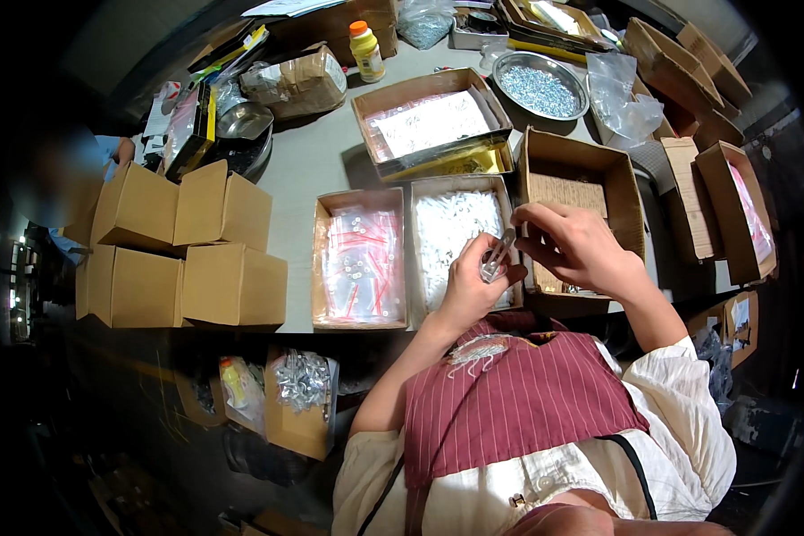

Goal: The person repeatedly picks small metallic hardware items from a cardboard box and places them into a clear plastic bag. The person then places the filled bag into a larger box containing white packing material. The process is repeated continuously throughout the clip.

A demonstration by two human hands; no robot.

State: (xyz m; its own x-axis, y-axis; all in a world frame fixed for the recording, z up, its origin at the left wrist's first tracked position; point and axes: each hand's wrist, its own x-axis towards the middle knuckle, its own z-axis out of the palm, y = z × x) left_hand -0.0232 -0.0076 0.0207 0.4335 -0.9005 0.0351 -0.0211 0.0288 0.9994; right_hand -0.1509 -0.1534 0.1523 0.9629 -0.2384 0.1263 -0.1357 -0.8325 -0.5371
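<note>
My left hand (475, 284) is closed around a small, clear, shiny elongated piece (496, 257), whose exact kind I cannot make out. Close beside it, my right hand (582, 246) bends its fingers in a pinch near the piece's upper end; what lies between those fingertips is too small to tell. Both hands hover over the near end of a box of small white plastic parts (460, 223) and the cardboard box (630, 174) to its right, which has corrugated pieces inside. Left of these is a box of clear red-edged bags (363, 259) with small round parts on top.
Behind stand a box with a white paper (438, 123), a metal bowl of small shiny parts (539, 87) and a yellow bottle (366, 52). Open cartons (183, 255) crowd the left. A box with a pink bag (749, 210) sits right. Below the table edge is a box of metal parts (304, 380).
</note>
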